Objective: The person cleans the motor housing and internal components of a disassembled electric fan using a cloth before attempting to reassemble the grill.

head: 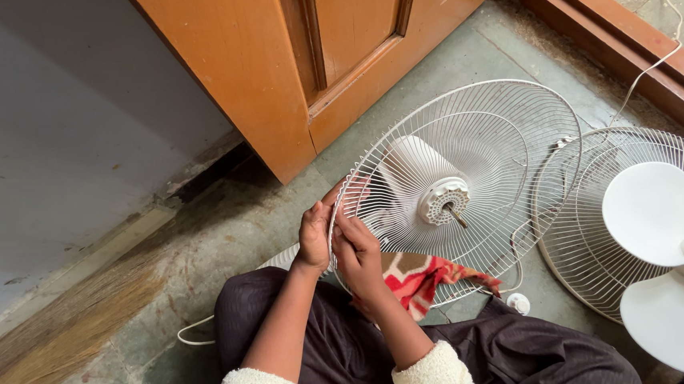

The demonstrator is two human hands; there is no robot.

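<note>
A white wire fan guard [514, 140] with the fan motor [411, 177] and its bare shaft behind it stands tilted on the floor in front of me. My left hand [315, 234] grips the guard's rim at its lower left edge. My right hand [357, 257] lies on the wires just beside it, fingers bent over the rim. A red and cream patterned cloth [424, 278] hangs under my right hand, against the lower part of the guard. I cannot tell whether my right hand holds the cloth.
A second wire guard [596, 234] lies on the floor at the right with white fan blades [659, 246] on it. A wooden door [303, 53] stands behind. A white cord [647, 69] runs along the wooden threshold. A small white cap [519, 303] and a broom [76, 318] lie on the floor.
</note>
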